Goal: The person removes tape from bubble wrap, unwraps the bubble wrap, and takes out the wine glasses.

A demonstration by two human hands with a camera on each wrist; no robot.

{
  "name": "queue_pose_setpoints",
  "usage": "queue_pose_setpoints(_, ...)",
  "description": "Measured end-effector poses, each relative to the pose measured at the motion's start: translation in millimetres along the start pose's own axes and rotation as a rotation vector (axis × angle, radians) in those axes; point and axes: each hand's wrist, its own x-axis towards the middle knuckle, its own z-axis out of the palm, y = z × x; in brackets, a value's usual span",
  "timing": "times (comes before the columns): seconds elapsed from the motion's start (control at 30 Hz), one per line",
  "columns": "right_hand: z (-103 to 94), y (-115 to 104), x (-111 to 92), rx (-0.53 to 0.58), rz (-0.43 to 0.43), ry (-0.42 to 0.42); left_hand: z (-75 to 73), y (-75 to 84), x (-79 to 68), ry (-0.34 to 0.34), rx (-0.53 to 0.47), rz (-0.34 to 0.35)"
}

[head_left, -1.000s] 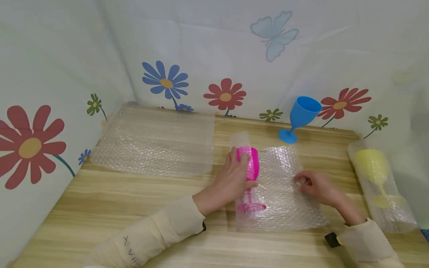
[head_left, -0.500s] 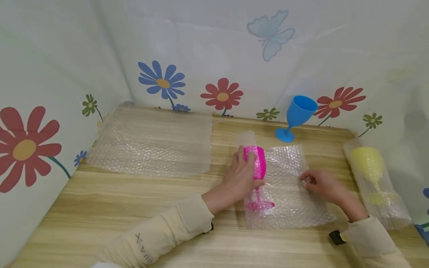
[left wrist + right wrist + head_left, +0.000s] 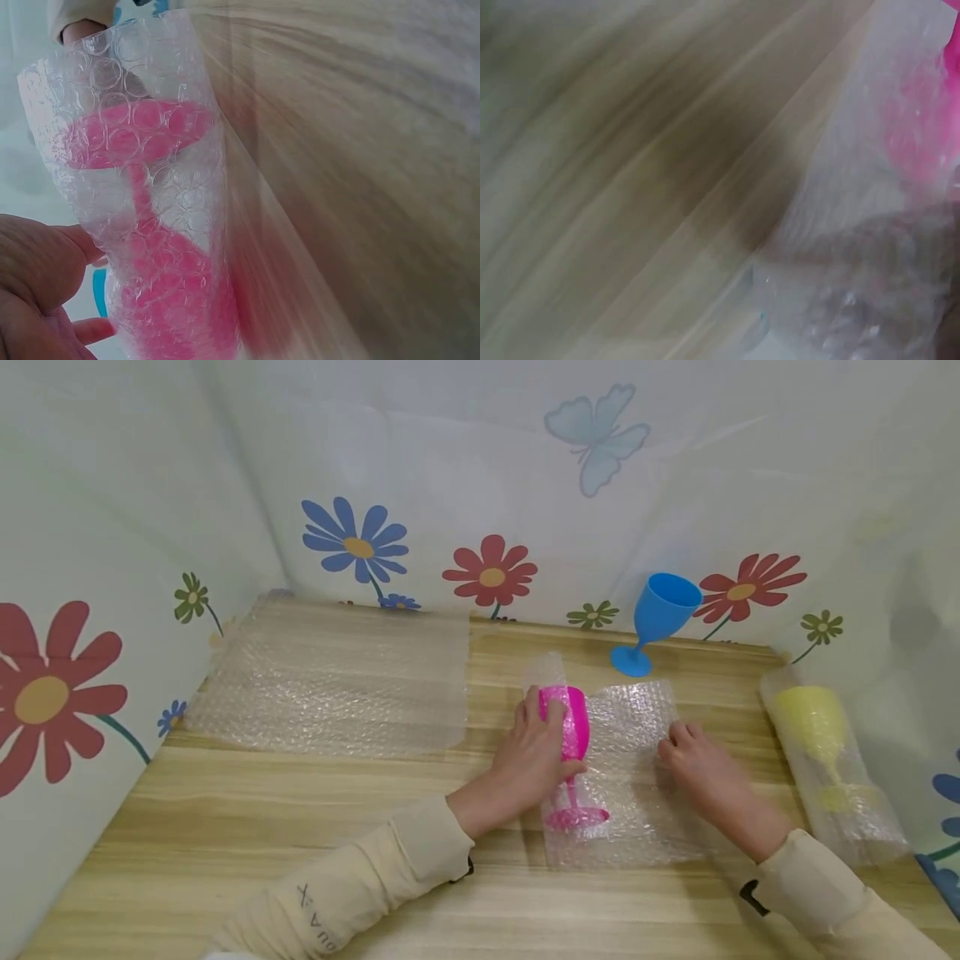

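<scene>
A pink plastic goblet (image 3: pixel 575 722) lies on its side on a sheet of bubble wrap (image 3: pixel 630 802), its bowl away from me and its foot nearer. The sheet's left edge is folded over the goblet. My left hand (image 3: pixel 528 756) grips the bowl through this fold, thumb beside the stem. In the left wrist view the foot (image 3: pixel 139 135) and stem show through the bubbles. My right hand (image 3: pixel 708 777) has its fingers curled and pinches the right part of the sheet. The right wrist view is blurred, with the wrap (image 3: pixel 840 172) beside bare wood.
A second bubble wrap sheet (image 3: pixel 337 685) lies flat at the back left. A blue goblet (image 3: pixel 663 610) stands upright at the back. On the right lies a yellow goblet (image 3: pixel 817 727) inside bubble wrap. Flowered cloth walls (image 3: pixel 450 460) border the wooden table (image 3: pixel 300 810).
My right hand has turned over, knuckles up, and shifted slightly toward the goblet. My left hand keeps its hold on the goblet. The head view has shifted a little.
</scene>
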Motion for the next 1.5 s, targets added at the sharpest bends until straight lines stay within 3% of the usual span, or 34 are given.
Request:
queue_pose_setpoints(0.07, 2.0, -1.7, 1.8, 0.045, -0.05, -0.012, -0.1, 0.2, -0.6, 0.0, 0.0, -0.003)
queue_pose_setpoints(0.17, 0.3, -2.5, 5.6, 0.171, -0.024, -0.089, -0.3, 0.2, -0.9, -0.001, -0.004, 0.0)
queue_pose_setpoints(0.4, -18.1, -3.5, 32.1, 0.41, 0.199, -0.393, -1.3, -1.4, 0.1, 0.009, 0.005, -0.007)
queue_pose_setpoints(0.5, -20.3, -11.8, 42.5, 0.422, 0.334, -0.528, -1.0, -2.4, -0.3, 0.007, 0.007, -0.007)
queue_pose_setpoints(0.6, -19.7, -24.6, 49.3, 0.367, 0.433, -0.62, -0.7, -3.2, -0.5, 0.008, 0.012, -0.002)
queue_pose_setpoints(0.7, -18.9, -36.3, 51.9, 0.297, 0.45, -0.629, -0.6, -3.9, -0.3, 0.012, 0.02, 0.001)
queue_pose_setpoints(0.8, -19.0, -45.9, 54.6, 0.255, 0.421, -0.546, -0.9, -4.5, -0.3, 0.013, 0.029, 0.002)
queue_pose_setpoints(0.97, -14.6, -57.8, 62.1, 0.267, 0.148, -0.274, -1.0, -5.4, -1.3, 0.019, 0.037, 0.006)
queue_pose_setpoints(1.03, -12.1, -60.2, 64.6, 0.292, 0.047, -0.223, -0.8, -5.9, -1.9, 0.023, 0.046, 0.015)
queue_pose_setpoints(1.13, -10.3, -59.2, 66.7, 0.365, 0.0, -0.242, -0.9, -6.5, -2.5, 0.027, 0.053, 0.024)
queue_pose_setpoints(1.3, -17.6, -49.2, 73.1, 0.493, -0.01, -0.334, -1.3, -7.0, -2.9, 0.025, 0.052, 0.014)
queue_pose_setpoints(1.5, -28.4, -39.5, 84.0, 0.647, 0.131, -0.519, -1.8, -8.4, -2.9, 0.027, 0.063, 0.019)
